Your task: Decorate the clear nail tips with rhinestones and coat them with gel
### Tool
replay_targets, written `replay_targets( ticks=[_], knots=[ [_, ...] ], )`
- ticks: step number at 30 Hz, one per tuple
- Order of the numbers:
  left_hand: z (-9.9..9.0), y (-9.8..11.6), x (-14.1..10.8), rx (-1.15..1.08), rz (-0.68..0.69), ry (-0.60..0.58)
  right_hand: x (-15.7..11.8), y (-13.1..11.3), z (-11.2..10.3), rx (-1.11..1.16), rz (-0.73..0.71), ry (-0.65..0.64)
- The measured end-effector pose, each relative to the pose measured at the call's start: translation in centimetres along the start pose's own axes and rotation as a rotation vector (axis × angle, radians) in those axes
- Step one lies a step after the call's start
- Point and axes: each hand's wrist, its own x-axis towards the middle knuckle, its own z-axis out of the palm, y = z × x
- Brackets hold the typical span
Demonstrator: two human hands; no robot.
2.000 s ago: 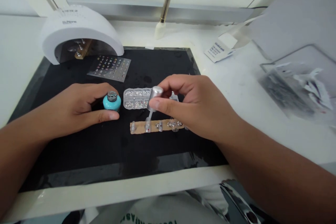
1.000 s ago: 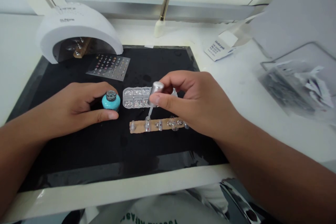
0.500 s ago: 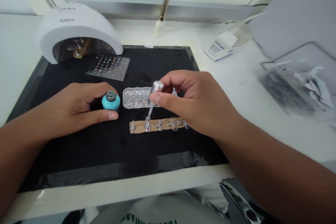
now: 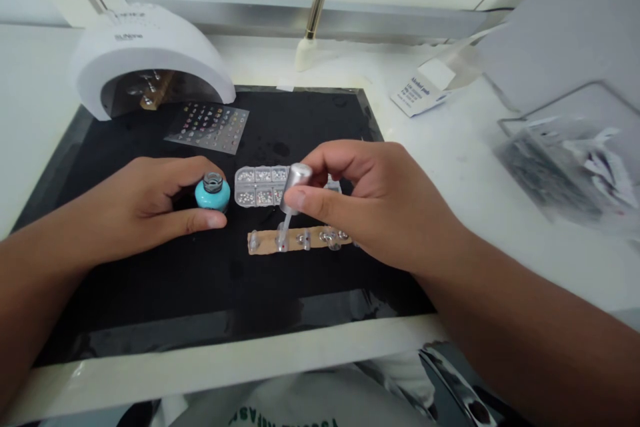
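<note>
My left hand point(image 4: 167, 203) is closed around a turquoise nail polish bottle point(image 4: 213, 195), whose neck is uncapped. Between the thumb and fingers of my right hand point(image 4: 365, 193) is the silver cap of a nail polish brush point(image 4: 298, 185). Its bristle end points down onto a clear false nail point(image 4: 282, 238) with a small red dot. That nail sits on a tan strip point(image 4: 265, 242) together with several other clear nails, some bearing shiny stones. Just behind the strip lies a clear compartment case point(image 4: 263, 187) of rhinestones, partly covered by my right hand.
A white nail lamp point(image 4: 155, 40) stands at the back left with a nail holder inside. Near it is a sticker sheet point(image 4: 213, 127) on the black mat point(image 4: 200, 287). Behind stand a gold-capped bottle point(image 4: 307, 47) and an alcohol pads box point(image 4: 423, 87); a clear bag point(image 4: 570, 167) lies right.
My right hand has moved slightly down, carrying the brush tip lower along the same false nail. My left hand holds the bottle as before.
</note>
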Motion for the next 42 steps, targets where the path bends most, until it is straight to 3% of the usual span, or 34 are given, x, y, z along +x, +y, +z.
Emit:
replay_targets(
  ticks=[18, 25, 42],
  knots=[
    [-0.13, -0.13, -0.19, 0.002, -0.013, -0.038, 0.04, 0.03, 0.09, -0.01, -0.003, 0.005],
    [-0.01, -0.32, -0.34, 0.012, 0.021, 0.025, 0.15, 0.26, 0.22, 0.008, -0.014, -0.015],
    [0.05, -0.41, -0.19, 0.043, 0.019, 0.013, -0.06, 0.03, 0.39, 0.062, 0.037, -0.044]
  ],
)
